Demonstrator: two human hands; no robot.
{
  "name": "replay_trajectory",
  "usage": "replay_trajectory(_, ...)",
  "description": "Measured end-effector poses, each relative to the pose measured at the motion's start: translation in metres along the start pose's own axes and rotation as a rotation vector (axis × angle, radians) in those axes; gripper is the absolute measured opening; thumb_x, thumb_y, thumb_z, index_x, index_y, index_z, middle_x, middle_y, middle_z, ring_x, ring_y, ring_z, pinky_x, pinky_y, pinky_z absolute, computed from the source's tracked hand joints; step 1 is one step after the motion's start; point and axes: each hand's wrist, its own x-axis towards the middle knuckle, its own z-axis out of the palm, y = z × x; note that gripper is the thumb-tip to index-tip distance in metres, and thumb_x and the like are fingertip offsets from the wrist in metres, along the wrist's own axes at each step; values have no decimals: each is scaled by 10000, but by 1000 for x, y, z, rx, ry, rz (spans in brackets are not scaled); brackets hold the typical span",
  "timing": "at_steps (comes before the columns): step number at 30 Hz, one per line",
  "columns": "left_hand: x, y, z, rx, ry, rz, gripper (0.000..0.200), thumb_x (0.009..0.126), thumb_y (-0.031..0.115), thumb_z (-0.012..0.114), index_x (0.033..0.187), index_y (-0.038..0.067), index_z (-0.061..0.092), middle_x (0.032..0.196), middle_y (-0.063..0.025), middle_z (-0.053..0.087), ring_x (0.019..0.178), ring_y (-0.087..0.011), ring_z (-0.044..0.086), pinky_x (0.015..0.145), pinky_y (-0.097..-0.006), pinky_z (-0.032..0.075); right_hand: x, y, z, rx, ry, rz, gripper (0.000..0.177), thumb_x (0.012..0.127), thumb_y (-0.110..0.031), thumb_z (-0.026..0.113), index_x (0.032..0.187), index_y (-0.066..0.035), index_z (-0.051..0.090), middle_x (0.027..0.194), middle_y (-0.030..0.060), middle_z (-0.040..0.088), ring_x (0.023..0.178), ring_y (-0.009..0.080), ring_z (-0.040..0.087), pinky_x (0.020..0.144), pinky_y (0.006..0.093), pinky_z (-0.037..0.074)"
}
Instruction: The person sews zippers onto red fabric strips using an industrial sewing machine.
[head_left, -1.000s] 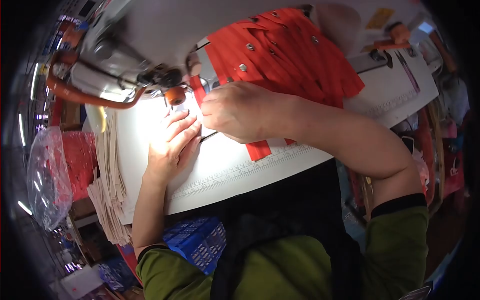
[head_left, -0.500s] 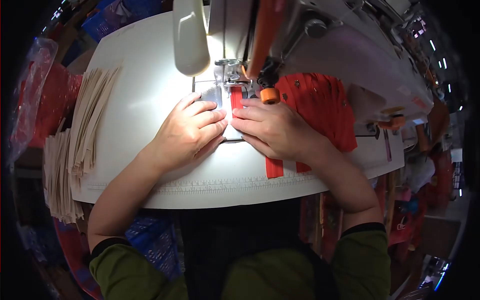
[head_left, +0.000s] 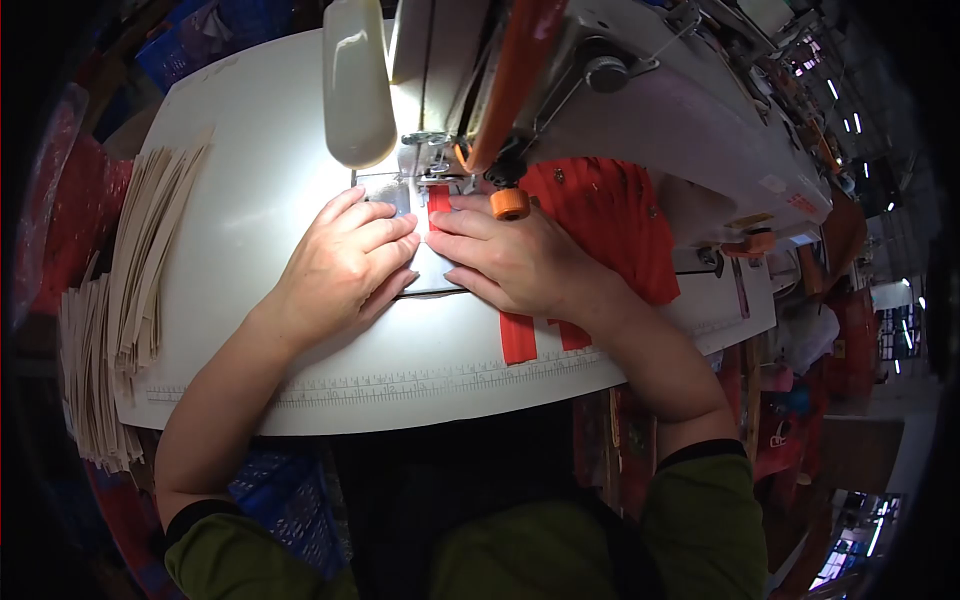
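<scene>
Under the lit needle area of a sewing machine [head_left: 435, 165], a narrow red fabric strip [head_left: 438, 202] runs toward me from the presser foot. My right hand [head_left: 520, 255] lies to its right, fingers outstretched and tips touching the strip. My left hand [head_left: 345, 255] rests flat on the machine bed left of the strip, fingers slightly apart and tips close to the right hand's. Glare hides whether a pale piece lies beneath the left fingertips. Several red strips [head_left: 610, 215] are piled beyond my right hand, with ends [head_left: 518, 340] poking out below my wrist.
Bundles of beige strips [head_left: 150, 250] hang over the left side of the white table [head_left: 240, 180]. A printed ruler [head_left: 400, 385] follows the front edge. The machine's white lamp-side housing [head_left: 358, 90] and orange knob [head_left: 510, 204] stand close above my hands. A blue basket [head_left: 285, 510] sits below.
The whole view has shifted, so table, machine and hands appear farther left and slightly lower. Both hands keep nearly the same places beside the red strip.
</scene>
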Motion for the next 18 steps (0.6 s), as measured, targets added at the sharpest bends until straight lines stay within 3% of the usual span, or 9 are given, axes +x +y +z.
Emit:
replay_trajectory(3,3,-1,-1,-9,-6,-19,251,791,155,709,1001,19,686,1091,-94,671,1075,-272,587,1042,-493,392,1,-1,-7,-7,-168,73,353,823,-159,684,1148,-37,620,1163,74,608,1121,298,577,912,398,492)
replay_trajectory(18,13,-12,-3,53,-26,70,249,779,144,710,985,5,682,1058,-98,670,1033,-264,594,1041,-479,395,6,3,-1,-164,-155,47,387,826,-216,685,1160,-45,591,1133,48,599,999,238,592,859,354,499)
